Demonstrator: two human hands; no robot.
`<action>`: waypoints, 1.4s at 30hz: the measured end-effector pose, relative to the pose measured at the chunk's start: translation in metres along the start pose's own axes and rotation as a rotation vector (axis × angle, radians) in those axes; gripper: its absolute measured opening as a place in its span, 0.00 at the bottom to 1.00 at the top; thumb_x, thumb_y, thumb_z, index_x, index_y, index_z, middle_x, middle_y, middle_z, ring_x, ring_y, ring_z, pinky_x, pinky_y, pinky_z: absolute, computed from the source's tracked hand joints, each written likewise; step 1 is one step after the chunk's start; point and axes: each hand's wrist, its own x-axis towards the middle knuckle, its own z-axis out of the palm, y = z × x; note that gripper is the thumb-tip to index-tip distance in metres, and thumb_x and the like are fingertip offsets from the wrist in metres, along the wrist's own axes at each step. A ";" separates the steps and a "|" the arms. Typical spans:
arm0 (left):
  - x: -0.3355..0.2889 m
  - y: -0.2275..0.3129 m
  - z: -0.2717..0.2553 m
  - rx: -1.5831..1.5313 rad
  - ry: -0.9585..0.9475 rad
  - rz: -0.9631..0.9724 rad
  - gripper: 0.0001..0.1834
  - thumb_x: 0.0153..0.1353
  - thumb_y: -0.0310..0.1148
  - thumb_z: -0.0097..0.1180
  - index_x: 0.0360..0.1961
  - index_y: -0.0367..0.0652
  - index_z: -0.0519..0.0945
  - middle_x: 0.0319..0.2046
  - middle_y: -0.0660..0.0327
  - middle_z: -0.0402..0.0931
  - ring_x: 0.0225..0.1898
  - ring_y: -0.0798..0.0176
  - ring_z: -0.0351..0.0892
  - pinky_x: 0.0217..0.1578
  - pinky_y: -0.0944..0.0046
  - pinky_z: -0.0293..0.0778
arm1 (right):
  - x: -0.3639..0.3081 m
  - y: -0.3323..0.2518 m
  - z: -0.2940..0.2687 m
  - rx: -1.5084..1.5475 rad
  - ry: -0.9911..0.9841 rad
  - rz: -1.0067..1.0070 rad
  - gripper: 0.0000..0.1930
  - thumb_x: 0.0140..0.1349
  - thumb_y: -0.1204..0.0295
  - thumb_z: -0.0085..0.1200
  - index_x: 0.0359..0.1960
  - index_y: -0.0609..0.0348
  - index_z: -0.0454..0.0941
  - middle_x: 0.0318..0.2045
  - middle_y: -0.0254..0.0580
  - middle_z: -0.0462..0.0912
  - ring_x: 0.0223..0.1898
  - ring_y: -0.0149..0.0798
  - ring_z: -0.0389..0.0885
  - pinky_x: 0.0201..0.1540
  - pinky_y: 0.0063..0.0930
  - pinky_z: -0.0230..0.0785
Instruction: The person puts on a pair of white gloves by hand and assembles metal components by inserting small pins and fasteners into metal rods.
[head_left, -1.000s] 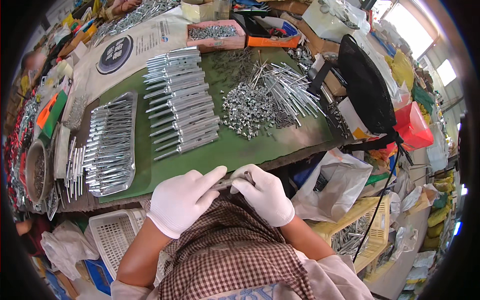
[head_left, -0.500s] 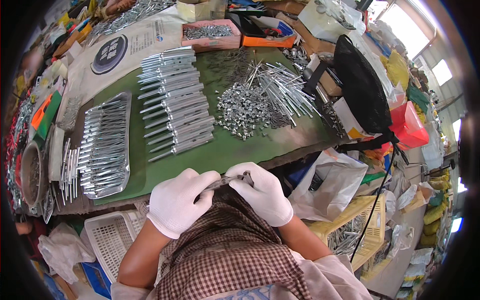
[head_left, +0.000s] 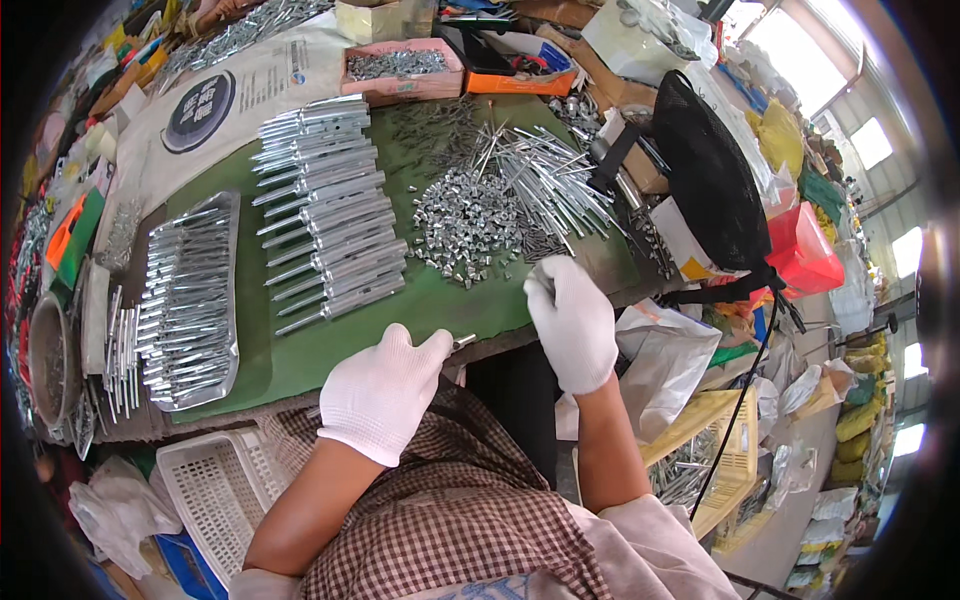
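My left hand (head_left: 385,392), in a white glove, is closed around a slim metal tube at the table's near edge. Only the bright end of that metal tube (head_left: 463,341) shows beyond my thumb and finger. My right hand (head_left: 573,325), also gloved, is over the table with its fingertips curled together beside the pile of dark screws (head_left: 541,243). Whether anything small sits in those fingertips is hidden. Just left of it lies a heap of small silver cone nuts (head_left: 470,222), and behind it a bundle of thin silver rods (head_left: 560,180).
A stack of silver tubes with rods (head_left: 335,215) lies on the green mat (head_left: 255,345). Left of it is a metal tray (head_left: 233,330) of long bolts. A pink box (head_left: 455,82) of small parts stands at the back. A black mesh bag (head_left: 708,175) is at the right.
My right hand has let go of the tube and moved forward and right to the screws. My left hand keeps the tube, slightly farther right. The whole view has shifted a little left.
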 end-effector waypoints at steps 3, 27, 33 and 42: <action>-0.001 -0.001 0.003 -0.012 -0.019 -0.019 0.08 0.63 0.38 0.56 0.44 0.58 0.78 0.27 0.57 0.70 0.22 0.51 0.77 0.22 0.53 0.73 | -0.005 -0.036 -0.014 0.256 -0.358 0.111 0.07 0.59 0.74 0.58 0.38 0.61 0.79 0.32 0.49 0.81 0.35 0.51 0.82 0.40 0.35 0.75; -0.001 0.002 0.004 -0.085 0.005 -0.035 0.07 0.64 0.38 0.56 0.42 0.57 0.78 0.29 0.56 0.70 0.22 0.50 0.77 0.22 0.52 0.73 | 0.010 -0.019 0.023 -0.159 -0.078 0.034 0.09 0.57 0.69 0.64 0.30 0.60 0.77 0.29 0.48 0.80 0.32 0.52 0.79 0.35 0.39 0.70; -0.001 0.000 0.000 -0.122 0.004 -0.019 0.07 0.63 0.38 0.57 0.42 0.55 0.76 0.32 0.55 0.71 0.23 0.49 0.79 0.22 0.52 0.75 | -0.007 -0.038 0.000 0.207 -0.348 -0.043 0.05 0.60 0.72 0.60 0.36 0.55 0.79 0.34 0.46 0.81 0.34 0.51 0.82 0.37 0.40 0.75; 0.001 -0.001 0.000 -0.145 0.000 0.000 0.07 0.63 0.38 0.57 0.42 0.55 0.76 0.29 0.57 0.71 0.23 0.49 0.77 0.22 0.52 0.73 | -0.020 -0.042 0.004 0.100 -0.321 -0.229 0.05 0.57 0.73 0.60 0.35 0.52 0.79 0.32 0.41 0.80 0.33 0.50 0.82 0.35 0.40 0.75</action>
